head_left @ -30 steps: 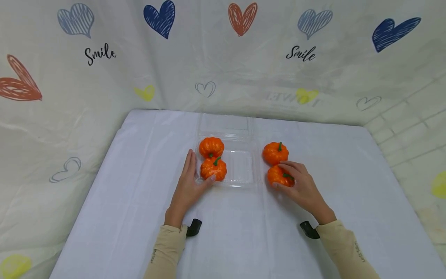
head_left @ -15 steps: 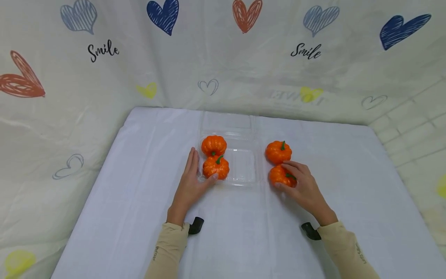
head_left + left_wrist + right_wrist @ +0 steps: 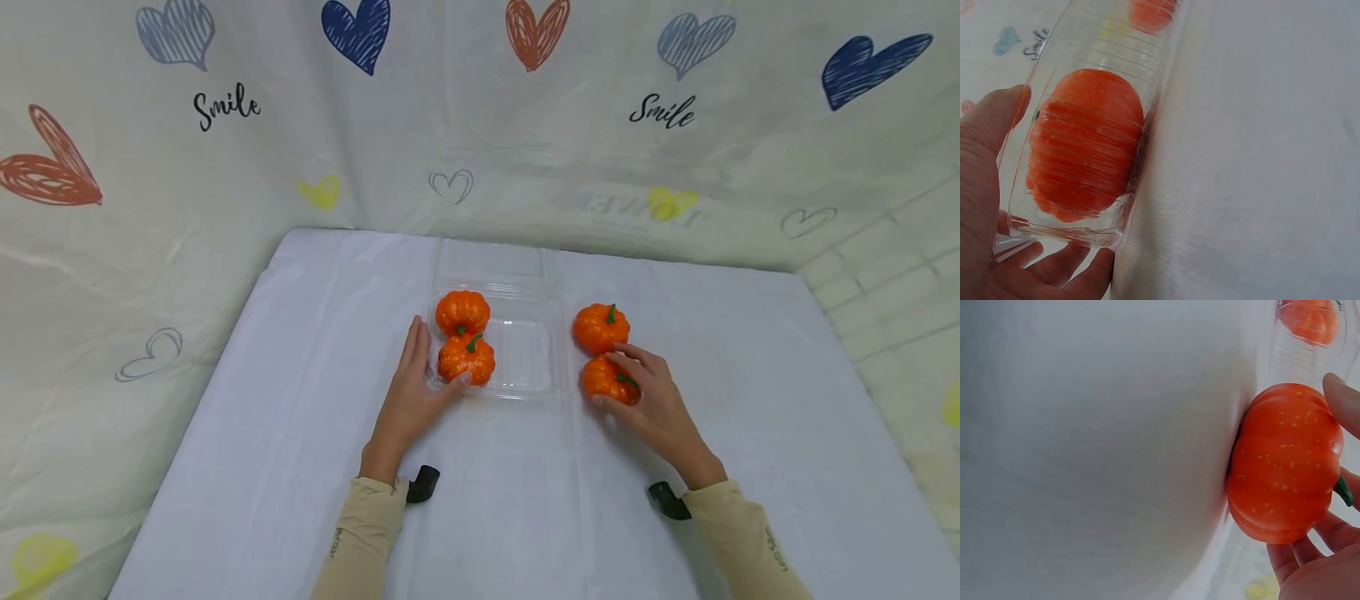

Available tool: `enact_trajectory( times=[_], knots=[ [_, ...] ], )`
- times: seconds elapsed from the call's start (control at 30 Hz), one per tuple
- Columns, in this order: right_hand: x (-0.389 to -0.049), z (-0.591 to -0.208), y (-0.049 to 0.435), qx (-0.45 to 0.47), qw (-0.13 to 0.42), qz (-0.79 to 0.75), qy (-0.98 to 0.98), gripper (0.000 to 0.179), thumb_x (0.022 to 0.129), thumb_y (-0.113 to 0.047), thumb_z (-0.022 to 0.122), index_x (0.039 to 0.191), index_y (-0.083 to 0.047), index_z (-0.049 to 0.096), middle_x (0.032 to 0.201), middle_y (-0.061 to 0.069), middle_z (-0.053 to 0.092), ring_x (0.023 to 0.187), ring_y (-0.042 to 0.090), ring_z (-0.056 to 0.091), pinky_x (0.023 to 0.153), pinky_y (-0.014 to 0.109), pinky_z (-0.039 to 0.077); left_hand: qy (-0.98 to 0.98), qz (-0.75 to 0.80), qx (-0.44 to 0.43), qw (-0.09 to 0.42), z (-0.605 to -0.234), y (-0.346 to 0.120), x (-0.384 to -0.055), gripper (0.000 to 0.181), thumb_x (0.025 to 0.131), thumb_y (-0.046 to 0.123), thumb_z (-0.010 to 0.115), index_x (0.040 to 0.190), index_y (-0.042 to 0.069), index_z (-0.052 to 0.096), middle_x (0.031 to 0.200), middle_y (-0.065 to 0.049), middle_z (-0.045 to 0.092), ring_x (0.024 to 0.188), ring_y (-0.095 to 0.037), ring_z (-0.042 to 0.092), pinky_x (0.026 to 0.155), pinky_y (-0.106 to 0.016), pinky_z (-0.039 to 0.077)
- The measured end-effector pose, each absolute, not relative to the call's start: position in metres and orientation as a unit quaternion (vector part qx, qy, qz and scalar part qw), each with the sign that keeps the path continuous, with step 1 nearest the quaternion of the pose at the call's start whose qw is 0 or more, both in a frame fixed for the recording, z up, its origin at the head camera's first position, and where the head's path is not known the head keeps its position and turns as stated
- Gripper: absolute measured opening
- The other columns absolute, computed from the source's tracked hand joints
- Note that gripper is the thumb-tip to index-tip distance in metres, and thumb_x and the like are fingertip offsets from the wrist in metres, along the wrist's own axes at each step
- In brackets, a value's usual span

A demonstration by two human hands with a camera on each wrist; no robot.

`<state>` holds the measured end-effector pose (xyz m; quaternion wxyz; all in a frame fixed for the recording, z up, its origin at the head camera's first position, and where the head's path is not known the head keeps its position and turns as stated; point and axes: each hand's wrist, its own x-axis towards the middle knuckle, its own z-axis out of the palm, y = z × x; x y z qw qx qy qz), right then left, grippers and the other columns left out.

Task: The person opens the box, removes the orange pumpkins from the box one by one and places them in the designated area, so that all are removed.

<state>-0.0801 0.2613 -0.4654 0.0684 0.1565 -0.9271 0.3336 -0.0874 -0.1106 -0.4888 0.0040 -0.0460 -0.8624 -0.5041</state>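
A clear plastic clamshell box [image 3: 521,354] lies with its lid [image 3: 491,265] laid back on a white-covered table. Two orange toy pumpkins, a far one [image 3: 462,312] and a near one [image 3: 467,360], sit in its left half. My left hand [image 3: 412,400] holds the box at its near left corner, thumb over the front rim and fingers along the left side. To the right of the box, my right hand [image 3: 648,400] grips another pumpkin [image 3: 604,379] between thumb and fingers. Its green stem [image 3: 1344,490] points toward the palm. Just behind stands one more pumpkin [image 3: 600,327].
The white cloth [image 3: 495,500] covers the table. Behind it hangs a pale curtain [image 3: 487,125] printed with hearts and "Smile". Black wrist-camera mounts, a left one [image 3: 423,484] and a right one [image 3: 669,501], stick out from the sleeves.
The head view has shifted slightly. Both hands, the box and the pumpkins keep the same places relative to each other.
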Motion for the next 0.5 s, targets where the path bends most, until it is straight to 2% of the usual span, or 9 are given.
enact_trajectory(
  times=[0.23, 0.37, 0.5],
  knots=[
    [-0.0799, -0.4642, 0.2619, 0.146, 0.055, 0.355, -0.922, 0.07, 0.087, -0.011, 0.09, 0.147, 0.002, 0.058, 0.161, 0.026, 0.039, 0.145, 0.05, 0.034, 0.106, 0.078, 0.039, -0.864, -0.5, -0.049, 0.006, -0.488, -0.1106, -0.0875, 0.112, 0.094, 0.061, 0.073, 0.173, 0.01, 0.012, 0.18, 0.004, 0.001, 0.163, -0.025, 0.015, 0.125, -0.052, 0.029],
    [-0.0812, -0.4623, 0.2617, 0.143, 0.056, 0.373, -0.915, 0.077, 0.089, -0.014, 0.088, 0.155, 0.003, 0.05, 0.171, 0.022, 0.027, 0.152, 0.051, 0.025, 0.108, 0.082, 0.033, -0.865, -0.499, -0.05, 0.005, -0.4882, -0.1109, -0.0875, 0.112, 0.094, 0.062, 0.072, 0.173, 0.01, 0.012, 0.18, 0.005, 0.0, 0.163, -0.025, 0.015, 0.125, -0.053, 0.028],
    [-0.0832, -0.4581, 0.2596, 0.147, 0.07, 0.388, -0.907, 0.082, 0.091, -0.013, 0.085, 0.16, 0.003, 0.043, 0.176, 0.016, 0.019, 0.157, 0.048, 0.021, 0.108, 0.083, 0.032, -0.866, -0.498, -0.048, 0.006, -0.4888, -0.1111, -0.0876, 0.112, 0.094, 0.063, 0.072, 0.173, 0.011, 0.012, 0.18, 0.006, 0.001, 0.163, -0.024, 0.014, 0.125, -0.054, 0.027]
  ],
)
